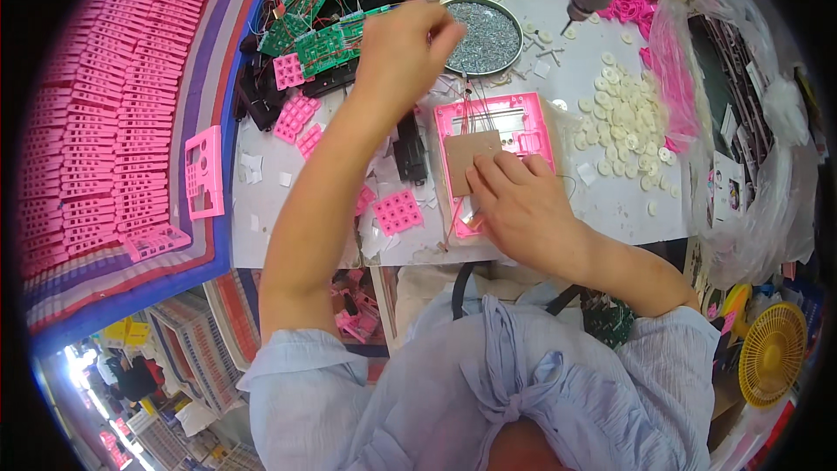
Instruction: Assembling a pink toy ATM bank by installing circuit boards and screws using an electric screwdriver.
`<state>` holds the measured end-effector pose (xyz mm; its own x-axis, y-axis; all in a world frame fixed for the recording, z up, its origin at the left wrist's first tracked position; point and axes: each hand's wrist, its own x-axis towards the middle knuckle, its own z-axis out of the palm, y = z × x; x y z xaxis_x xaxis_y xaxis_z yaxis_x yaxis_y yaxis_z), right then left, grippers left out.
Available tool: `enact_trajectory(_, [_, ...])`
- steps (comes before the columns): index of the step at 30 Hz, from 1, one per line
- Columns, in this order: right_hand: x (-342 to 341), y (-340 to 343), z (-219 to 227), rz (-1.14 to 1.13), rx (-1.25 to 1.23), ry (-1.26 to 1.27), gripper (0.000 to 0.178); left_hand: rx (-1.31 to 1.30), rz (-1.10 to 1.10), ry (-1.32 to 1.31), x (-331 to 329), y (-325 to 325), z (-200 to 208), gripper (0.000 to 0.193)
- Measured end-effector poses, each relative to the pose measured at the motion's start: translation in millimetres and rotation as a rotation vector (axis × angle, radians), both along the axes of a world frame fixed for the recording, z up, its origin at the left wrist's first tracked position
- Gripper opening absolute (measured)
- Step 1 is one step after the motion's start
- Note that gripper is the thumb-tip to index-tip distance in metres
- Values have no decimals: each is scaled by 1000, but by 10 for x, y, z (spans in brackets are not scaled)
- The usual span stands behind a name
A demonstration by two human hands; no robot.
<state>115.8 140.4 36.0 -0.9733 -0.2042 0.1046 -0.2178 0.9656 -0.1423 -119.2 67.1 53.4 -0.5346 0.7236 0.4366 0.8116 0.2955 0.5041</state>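
My right hand lies over a pink plastic case, its fingers stretched across a square brown board inside it. Several thin wires rise from the case above the board. My left hand is raised farther back, between green circuit boards and a round dish of small screws. Its fingers curl inward, and their tips are hidden, so what they hold, if anything, does not show. Close to the case lies a black plastic part.
Stacked pink housings fill the left side. Pink keypads lie near the front edge. White round pieces are heaped at right, beside a plastic bag. A grey power-driver tip hangs over the back right.
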Motion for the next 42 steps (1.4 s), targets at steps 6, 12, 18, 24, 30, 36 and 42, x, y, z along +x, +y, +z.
enact_trajectory(6, [41, 43, 7, 5, -40, 1, 57, -112, -92, -288, 1023, -709, -190, 7])
enact_trajectory(12, [38, 158, 86, 31, -192, 18, 50, -47, -72, -77, 1237, -798, -531, 9])
enact_trajectory(18, [-81, 959, 262, -99, -604, 728, 28, -97, -63, -109, 1289, -867, -533, 12])
enact_trajectory(24, [-705, 2150, 807, -242, -1413, 704, 48, -36, -98, -60, 1284, -830, -595, 13])
enact_trajectory(30, [-866, 1291, 784, 100, -1246, -50, 60, -44, -27, -78, 1349, -839, -616, 10])
enact_trajectory(36, [-454, 263, 366, 54, -1822, 135, 50, -3, -41, -52, 1369, -822, -669, 13])
enact_trajectory(42, [-484, 157, 166, 173, -1971, 252, 34, 23, -51, -60, 1354, -836, -715, 14])
